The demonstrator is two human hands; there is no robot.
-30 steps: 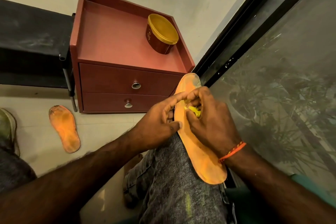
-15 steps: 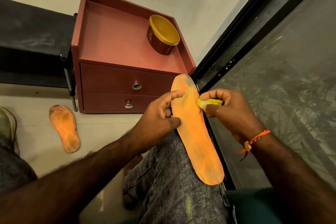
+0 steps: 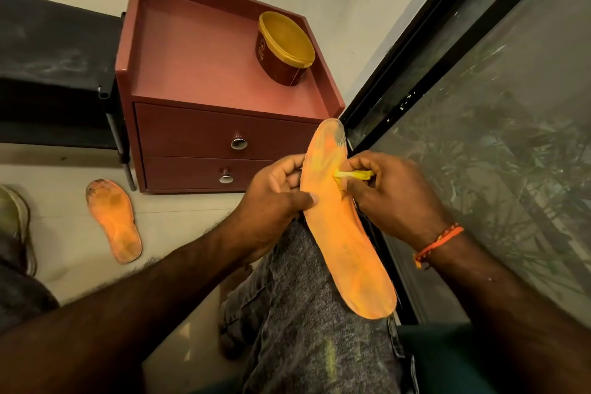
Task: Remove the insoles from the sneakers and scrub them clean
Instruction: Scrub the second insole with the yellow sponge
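Note:
An orange insole [image 3: 345, 240] lies along my grey-jeaned thigh, toe end pointing away. My left hand [image 3: 275, 198] grips its left edge, thumb on top and fingers behind. My right hand [image 3: 393, 198] pinches a small yellow scrubbing piece [image 3: 353, 175] and holds it against the insole's right edge near the toe end. A second orange insole [image 3: 115, 221], dirtier, lies on the floor at the left. Part of a sneaker [image 3: 12, 217] shows at the far left edge.
A red-brown two-drawer cabinet [image 3: 198, 137] stands ahead, with a yellow-lidded tub [image 3: 284, 48] on its top. A black bench [image 3: 54, 73] is at the left. A dark-framed glass pane [image 3: 499, 137] runs along the right.
My right hand went from the middle of the insole out to its right side, then came back to the insole's right edge with the yellow piece. My left hand kept its grip.

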